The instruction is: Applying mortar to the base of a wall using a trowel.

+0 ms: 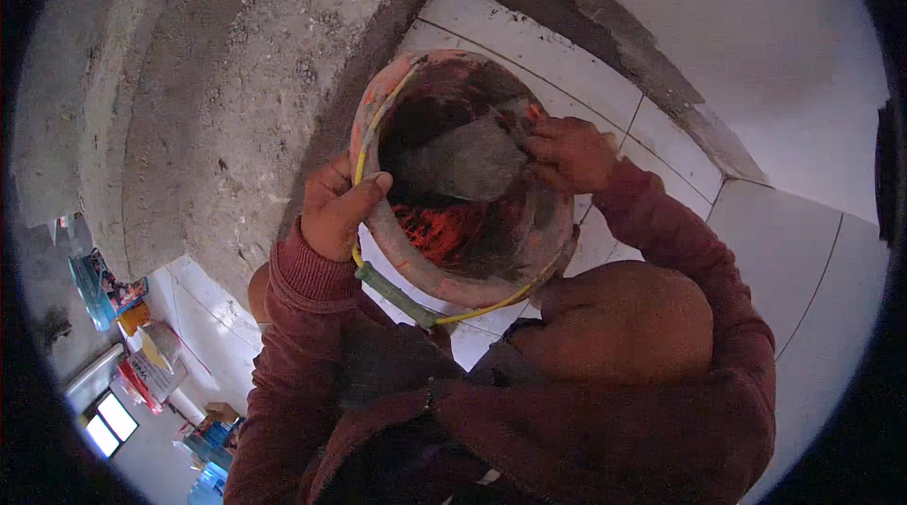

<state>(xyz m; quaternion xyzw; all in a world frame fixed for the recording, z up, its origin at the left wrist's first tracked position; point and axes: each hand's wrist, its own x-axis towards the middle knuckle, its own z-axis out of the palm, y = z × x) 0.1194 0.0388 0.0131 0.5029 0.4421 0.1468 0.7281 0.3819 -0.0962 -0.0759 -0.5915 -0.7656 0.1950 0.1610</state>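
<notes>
A round, mortar-stained orange bucket [416, 273] is between my hands, its mouth toward me. Inside lies a smooth grey mass [463, 160] that looks like mortar, with bright orange-red plastic showing below it. My left hand [338, 207] grips the left side of the rim, thumb on top. Over the right side reaches my right hand [572, 155], its fingers bent inward against the inner wall. Whether those fingers also hold something small is hidden. The yellow wire handle with its green grip [397, 295] hangs along the near side of the rim.
Rough, cement-covered steps [269, 61] rise at the left. White tiles [529, 28] lie behind and right of the bucket, bordered by a dark mortar strip [605, 9] along the wall. My bent knee [614, 321] is close on the right. Assorted boxes and bags [156, 363] stand at lower left.
</notes>
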